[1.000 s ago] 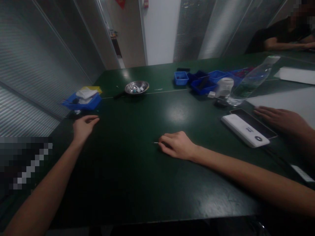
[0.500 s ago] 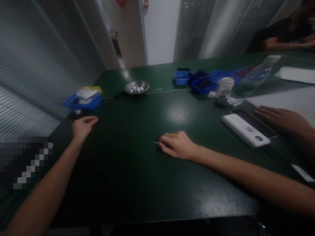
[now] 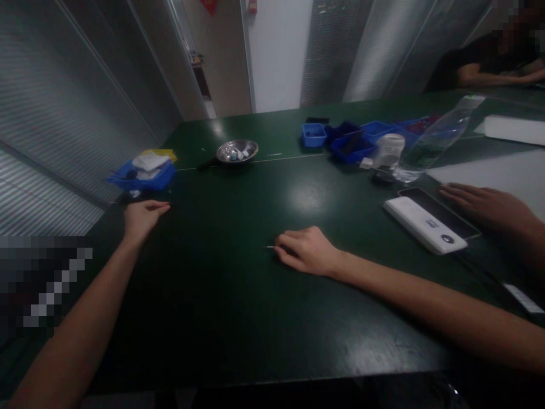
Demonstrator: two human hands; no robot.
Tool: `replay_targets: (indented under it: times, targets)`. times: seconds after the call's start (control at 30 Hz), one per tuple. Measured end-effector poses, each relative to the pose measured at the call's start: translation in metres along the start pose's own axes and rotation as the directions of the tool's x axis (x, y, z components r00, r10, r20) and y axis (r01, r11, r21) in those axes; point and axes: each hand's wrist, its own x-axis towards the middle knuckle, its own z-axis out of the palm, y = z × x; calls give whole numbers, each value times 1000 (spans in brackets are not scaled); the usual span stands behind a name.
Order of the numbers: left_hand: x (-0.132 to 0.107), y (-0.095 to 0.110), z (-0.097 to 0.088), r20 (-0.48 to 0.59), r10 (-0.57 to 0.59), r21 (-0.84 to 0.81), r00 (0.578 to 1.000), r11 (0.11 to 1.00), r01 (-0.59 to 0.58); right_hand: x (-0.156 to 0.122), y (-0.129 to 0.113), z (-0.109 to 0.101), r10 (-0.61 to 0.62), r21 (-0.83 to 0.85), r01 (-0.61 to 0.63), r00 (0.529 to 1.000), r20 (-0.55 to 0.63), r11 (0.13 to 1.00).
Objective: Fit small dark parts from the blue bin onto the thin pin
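Observation:
My left hand point(image 3: 142, 218) rests over the table's left side, thumb and forefinger pinched. A tiny dark tip seems to show at the fingertips, too small to name. Farther right, my right hand point(image 3: 306, 250) lies on the table with its fingers curled closed. From its pinch a thin pale stick point(image 3: 269, 247) pokes out to the left; the rest of it is hidden by the fingers. Just beyond my left hand is a blue bin point(image 3: 159, 180) with white and yellow items in it.
A metal pan point(image 3: 221, 154) with small pieces stands at the back. Blue trays point(image 3: 314, 142), a white bottle point(image 3: 389, 150) and a tilted clear bottle point(image 3: 443, 136) are back right. Nearer lie a white power bank point(image 3: 417, 221), a phone point(image 3: 451, 213) and another person's hand point(image 3: 489, 207).

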Motion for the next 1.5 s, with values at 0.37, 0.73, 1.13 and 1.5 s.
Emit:
replay_targets:
  times: [0.37,0.73,1.13,1.5]
  targets:
    - [-43,21,7,182,496,689,849,551,-470,-1,-1,-1,-8,1,8,1000,-10,1000]
    - [-54,35,13,141,484,708,864,561,-430,0,-1,-1,-16,-16,16,1000,-21,1000]
    - [-41,27,7,56,473,575,879,704,-416,0,0,0,-15,-5,15,1000,-12,1000]
    - [-25,12,11,61,438,524,897,751,-402,-1,0,0,-10,-1,10,1000,-3,1000]
